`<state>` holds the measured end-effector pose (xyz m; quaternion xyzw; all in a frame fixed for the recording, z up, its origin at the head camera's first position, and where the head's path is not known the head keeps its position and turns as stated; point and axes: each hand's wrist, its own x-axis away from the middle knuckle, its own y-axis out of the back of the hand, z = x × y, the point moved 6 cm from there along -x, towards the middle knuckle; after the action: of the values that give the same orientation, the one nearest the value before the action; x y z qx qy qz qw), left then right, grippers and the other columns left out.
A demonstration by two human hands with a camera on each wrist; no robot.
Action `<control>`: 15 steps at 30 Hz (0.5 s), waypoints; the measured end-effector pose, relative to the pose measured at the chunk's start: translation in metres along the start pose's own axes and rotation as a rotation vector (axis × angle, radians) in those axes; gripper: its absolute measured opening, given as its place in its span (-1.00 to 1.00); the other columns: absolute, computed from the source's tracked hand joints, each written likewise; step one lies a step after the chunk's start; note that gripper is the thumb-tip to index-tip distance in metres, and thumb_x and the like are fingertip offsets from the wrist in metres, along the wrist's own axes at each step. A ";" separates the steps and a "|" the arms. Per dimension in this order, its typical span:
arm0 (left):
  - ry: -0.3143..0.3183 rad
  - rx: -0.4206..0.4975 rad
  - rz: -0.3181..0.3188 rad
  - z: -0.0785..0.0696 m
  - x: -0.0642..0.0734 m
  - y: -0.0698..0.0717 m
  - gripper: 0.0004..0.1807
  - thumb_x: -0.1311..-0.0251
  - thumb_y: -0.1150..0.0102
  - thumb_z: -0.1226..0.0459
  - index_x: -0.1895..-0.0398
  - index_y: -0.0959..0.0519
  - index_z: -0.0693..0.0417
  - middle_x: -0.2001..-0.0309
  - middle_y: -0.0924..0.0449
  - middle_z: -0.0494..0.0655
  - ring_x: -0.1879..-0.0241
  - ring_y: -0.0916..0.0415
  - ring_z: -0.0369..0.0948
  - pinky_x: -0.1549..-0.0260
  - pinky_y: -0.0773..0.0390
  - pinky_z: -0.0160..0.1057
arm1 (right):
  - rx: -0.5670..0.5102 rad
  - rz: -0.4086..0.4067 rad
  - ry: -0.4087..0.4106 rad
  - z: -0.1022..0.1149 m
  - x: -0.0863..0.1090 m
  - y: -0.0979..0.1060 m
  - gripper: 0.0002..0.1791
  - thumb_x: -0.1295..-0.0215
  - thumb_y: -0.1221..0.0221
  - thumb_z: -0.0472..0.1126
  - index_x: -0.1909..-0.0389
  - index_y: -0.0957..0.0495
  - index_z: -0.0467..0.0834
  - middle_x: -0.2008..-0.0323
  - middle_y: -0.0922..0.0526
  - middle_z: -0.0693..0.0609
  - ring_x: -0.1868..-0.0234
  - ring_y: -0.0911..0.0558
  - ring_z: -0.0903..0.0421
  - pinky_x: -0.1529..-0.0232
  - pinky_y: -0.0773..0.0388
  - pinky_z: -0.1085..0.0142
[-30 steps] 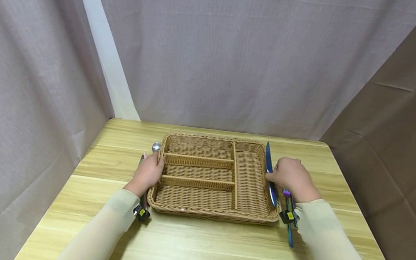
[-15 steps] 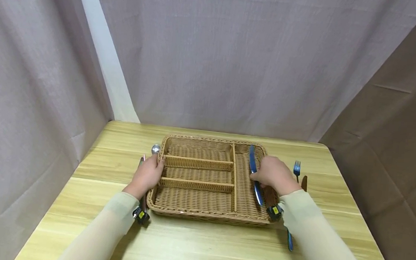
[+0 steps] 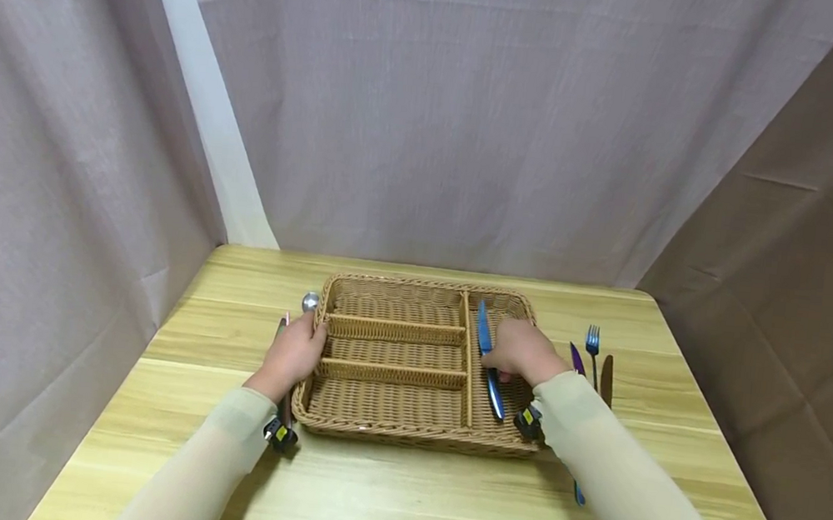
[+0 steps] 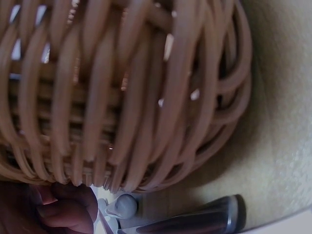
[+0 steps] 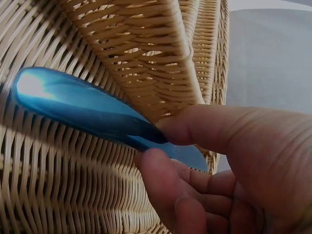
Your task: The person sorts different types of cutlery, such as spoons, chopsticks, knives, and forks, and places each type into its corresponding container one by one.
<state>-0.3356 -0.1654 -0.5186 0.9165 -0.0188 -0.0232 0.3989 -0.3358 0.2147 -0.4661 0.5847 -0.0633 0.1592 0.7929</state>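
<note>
A wicker cutlery tray (image 3: 385,429) with several compartments sits in the middle of the table. At its left rim, my left hand (image 3: 294,353) grips the wicker, thumb toward the inside; the left wrist view shows the woven wall (image 4: 107,97) close up with fingers (image 4: 68,209) below it. Inside the long right compartment, my right hand (image 3: 524,350) pinches a shiny blue table knife (image 3: 495,397) between thumb and fingers. Its blade points away from me. In the right wrist view, the knife's handle (image 5: 83,105) lies over the woven floor, close beside the divider (image 5: 146,58).
Right of the tray lie a blue fork (image 3: 593,341), a purple knife (image 3: 577,359) and a brown-looking knife (image 3: 607,379), partly behind my right sleeve. Left of it, a spoon (image 3: 310,302) and other cutlery are partly hidden by my left hand. Grey curtains (image 3: 459,130) hang behind the table.
My right hand has carried the blue knife leftward from over the tray's right rim into the right compartment, near the divider. My left hand has stayed on the left rim.
</note>
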 end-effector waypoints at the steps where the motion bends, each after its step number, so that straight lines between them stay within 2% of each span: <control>1: 0.000 0.000 0.001 0.000 0.000 0.000 -0.39 -0.76 0.17 0.03 -0.49 -0.41 0.38 -0.25 -0.62 0.42 -0.27 -0.60 0.33 -0.34 -0.52 0.32 | 0.006 0.004 0.000 0.001 -0.001 -0.001 -0.64 -0.44 -0.37 -0.13 0.58 -0.70 -0.17 0.66 -0.71 -0.04 0.57 -0.76 -0.06 0.42 -0.58 0.20; 5: -0.005 -0.003 -0.004 0.000 -0.001 -0.001 -0.41 -0.76 0.17 0.03 -0.44 -0.45 0.37 -0.22 -0.63 0.41 -0.25 -0.61 0.33 -0.33 -0.53 0.32 | 0.023 0.016 -0.001 0.004 -0.004 -0.003 -0.64 -0.44 -0.37 -0.13 0.59 -0.72 -0.17 0.66 -0.72 -0.04 0.56 -0.77 -0.06 0.47 -0.54 0.24; 11: -0.005 -0.003 -0.009 0.000 -0.001 -0.001 -0.41 -0.76 0.17 0.02 -0.44 -0.45 0.37 -0.22 -0.63 0.41 -0.24 -0.61 0.33 -0.32 -0.54 0.32 | 0.041 0.012 0.007 0.007 -0.008 -0.007 -0.68 -0.39 -0.36 -0.18 0.60 -0.69 -0.16 0.69 -0.71 0.01 0.63 -0.73 0.04 0.43 -0.57 0.26; 15: 0.000 -0.005 -0.005 0.001 0.001 -0.001 -0.41 -0.76 0.17 0.04 -0.45 -0.44 0.38 -0.22 -0.63 0.41 -0.24 -0.62 0.31 -0.31 -0.55 0.32 | 0.035 0.033 -0.005 0.007 -0.009 -0.012 -0.69 -0.42 -0.35 -0.19 0.56 -0.70 -0.16 0.68 -0.70 0.01 0.60 -0.73 0.02 0.41 -0.59 0.23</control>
<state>-0.3349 -0.1656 -0.5199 0.9155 -0.0164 -0.0244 0.4012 -0.3402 0.2035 -0.4777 0.5977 -0.0720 0.1718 0.7797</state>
